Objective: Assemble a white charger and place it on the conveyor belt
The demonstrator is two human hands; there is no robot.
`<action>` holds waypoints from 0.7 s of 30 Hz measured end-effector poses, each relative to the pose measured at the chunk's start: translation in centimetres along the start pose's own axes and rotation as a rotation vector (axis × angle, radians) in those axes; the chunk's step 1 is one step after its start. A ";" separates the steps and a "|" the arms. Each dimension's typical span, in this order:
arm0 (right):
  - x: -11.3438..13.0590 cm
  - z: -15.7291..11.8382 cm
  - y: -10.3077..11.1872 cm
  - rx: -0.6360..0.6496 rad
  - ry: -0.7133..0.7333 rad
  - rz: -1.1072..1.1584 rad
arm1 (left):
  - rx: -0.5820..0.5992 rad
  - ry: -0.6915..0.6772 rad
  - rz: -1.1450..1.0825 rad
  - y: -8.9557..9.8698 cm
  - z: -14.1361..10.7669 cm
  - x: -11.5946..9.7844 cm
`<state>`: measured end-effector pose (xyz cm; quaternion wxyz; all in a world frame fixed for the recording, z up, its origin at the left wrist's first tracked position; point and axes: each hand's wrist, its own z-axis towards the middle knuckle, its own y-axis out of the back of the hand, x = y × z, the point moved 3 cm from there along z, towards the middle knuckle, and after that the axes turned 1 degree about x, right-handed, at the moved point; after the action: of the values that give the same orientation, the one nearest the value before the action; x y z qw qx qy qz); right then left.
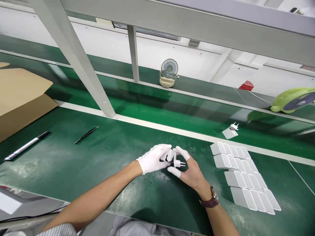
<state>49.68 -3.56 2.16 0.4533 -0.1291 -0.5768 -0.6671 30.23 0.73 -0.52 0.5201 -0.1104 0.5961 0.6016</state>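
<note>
My left hand (155, 159), in a white glove, is closed around a small white power adapter housing (169, 154). Dark parts and thin wires show at the housing's open end. Just to its right is a white plug cap (177, 162) with two metal pins pointing right. My right hand (190, 172), with white covers on thumb and forefinger, curls around this cap, thumb below and forefinger above. The fingertips partly hide where cap and housing meet.
Rows of white adapter housings (246, 177) stand on the green bench at right, with another plug piece (233, 126) on a housing behind them. Tweezers (86, 134), a pen-like tool (27, 146) and a cardboard box (24, 95) lie left. A metal post (81, 62) rises behind; fans (169, 70) stand farther back.
</note>
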 end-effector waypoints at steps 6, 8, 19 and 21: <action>-0.9 0.3 0.3 -0.080 -0.043 0.250 | 0.099 0.134 0.015 1.9 0.0 -0.3; -1.2 0.4 -0.2 -0.139 -0.053 0.223 | 0.114 0.221 -0.073 2.3 0.0 -0.3; -0.3 0.6 -1.9 -0.005 0.280 -0.134 | 0.087 0.452 -0.718 2.3 0.3 0.8; -0.3 0.7 -1.8 -0.014 0.322 -0.120 | 0.104 0.494 -0.736 2.3 0.3 0.9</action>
<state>48.26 -2.94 1.03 0.4982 0.0108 -0.4988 -0.7091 28.23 1.97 0.31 0.5465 -0.4296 0.6528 0.3012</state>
